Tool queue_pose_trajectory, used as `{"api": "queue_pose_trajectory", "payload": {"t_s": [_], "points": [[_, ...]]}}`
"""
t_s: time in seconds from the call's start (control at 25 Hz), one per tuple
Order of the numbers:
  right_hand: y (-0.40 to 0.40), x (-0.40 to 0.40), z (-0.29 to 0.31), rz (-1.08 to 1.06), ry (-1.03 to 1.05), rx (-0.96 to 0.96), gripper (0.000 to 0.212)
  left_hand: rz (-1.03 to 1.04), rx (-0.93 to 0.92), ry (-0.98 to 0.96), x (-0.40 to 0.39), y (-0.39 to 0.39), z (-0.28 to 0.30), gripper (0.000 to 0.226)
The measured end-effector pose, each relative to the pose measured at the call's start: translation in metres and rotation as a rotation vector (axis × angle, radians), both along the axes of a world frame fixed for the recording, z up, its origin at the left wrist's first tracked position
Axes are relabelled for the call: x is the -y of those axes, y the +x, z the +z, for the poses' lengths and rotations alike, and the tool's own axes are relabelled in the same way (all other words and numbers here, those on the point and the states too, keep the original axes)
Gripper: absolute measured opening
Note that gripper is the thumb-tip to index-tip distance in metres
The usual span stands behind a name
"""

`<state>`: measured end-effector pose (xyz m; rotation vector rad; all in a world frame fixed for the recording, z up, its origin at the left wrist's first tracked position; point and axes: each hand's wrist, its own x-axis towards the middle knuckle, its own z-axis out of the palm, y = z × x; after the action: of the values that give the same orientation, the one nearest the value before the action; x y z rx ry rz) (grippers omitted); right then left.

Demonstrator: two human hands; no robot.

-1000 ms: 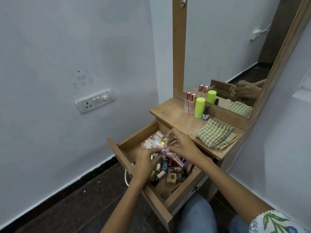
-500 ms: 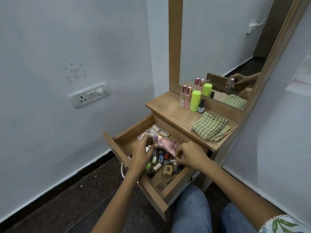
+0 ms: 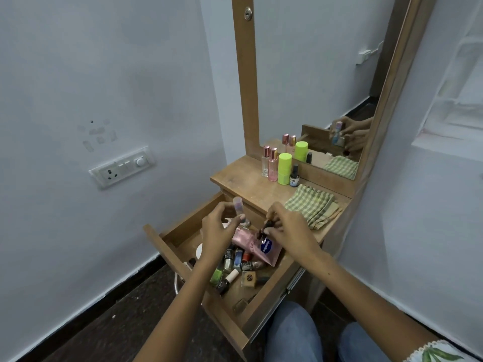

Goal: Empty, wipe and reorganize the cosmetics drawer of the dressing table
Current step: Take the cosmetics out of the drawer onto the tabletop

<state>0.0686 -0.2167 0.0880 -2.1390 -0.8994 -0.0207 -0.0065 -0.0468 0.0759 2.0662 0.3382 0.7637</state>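
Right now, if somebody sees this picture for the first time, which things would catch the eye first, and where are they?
Probably the open drawer at the centre, crowded with small bottles, where the left hand lifts a small clear bottle and the right hand pinches a dark bottle above a pink tube. Next, the bright green container stands on the tabletop before the mirror, near a folded checked cloth.

Matt wooden drawer [image 3: 180, 231], checked cloth [image 3: 311, 205] beside

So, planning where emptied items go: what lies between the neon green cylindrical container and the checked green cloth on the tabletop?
In the head view, a small dark-capped bottle stands between the green container and cloth.
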Motion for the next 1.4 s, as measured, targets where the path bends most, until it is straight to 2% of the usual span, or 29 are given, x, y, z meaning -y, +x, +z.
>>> {"api": "queue_pose_trajectory", "payload": {"t_s": [0.2,0.4,0.8,0.96,1.08,1.16,1.28,1.4], "points": [[0.054,0.002,0.043,-0.170,0.201,0.169,0.025,-0.041,-0.006,-0.031,0.012,0.082,0.028,0.014],[0.109,-0.004,0.029,-0.293,0.095,0.203,0.026,-0.033,-0.040,0.011,0.017,0.127,0.019,0.016],[0.122,-0.011,0.010,-0.310,0.028,0.283,0.023,-0.083,-0.086,0.067,0.022,0.150,0.008,0.015],[0.115,-0.006,0.011,-0.302,0.031,0.330,0.026,-0.129,-0.060,0.056,0.029,0.149,0.003,0.021],[0.103,0.002,0.014,-0.321,0.052,0.406,0.019,-0.148,-0.067,0.010,0.028,0.146,0.003,0.028],[0.087,0.005,0.017,-0.274,0.094,0.421,0.016,-0.107,-0.060,0.007,0.025,0.134,0.007,0.031],[0.052,0.006,0.017,-0.064,0.114,0.398,0.013,-0.064,-0.043,0.069,0.015,0.088,0.010,0.030],[0.013,0.003,0.005,0.236,-0.135,0.263,0.017,-0.089,-0.089,0.158,-0.001,0.026,0.004,0.028]]}}
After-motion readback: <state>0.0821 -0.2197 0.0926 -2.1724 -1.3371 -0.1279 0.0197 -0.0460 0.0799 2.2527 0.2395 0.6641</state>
